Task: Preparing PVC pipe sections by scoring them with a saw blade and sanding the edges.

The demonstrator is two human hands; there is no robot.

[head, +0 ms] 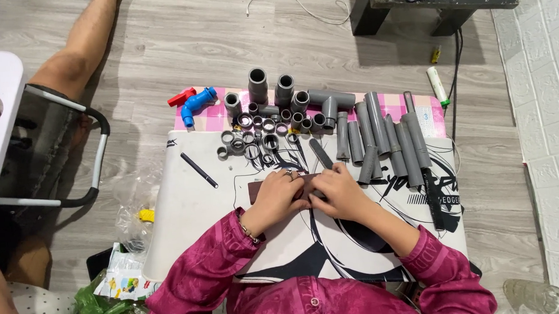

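Both hands mid-counter: left hand and right hand, fingers closed on a dark brown strip, likely sandpaper, and a grey pipe piece. Looks like prep/sanding; next needs firm hold, steady rub.

One view only: head cam, worn by the person, looks nearly straight down from above the low white table with black line art. Mid-close: grey plastic pipe pieces sit centre frame, grey wood-look floor around. No 2nd view, so no overlap.
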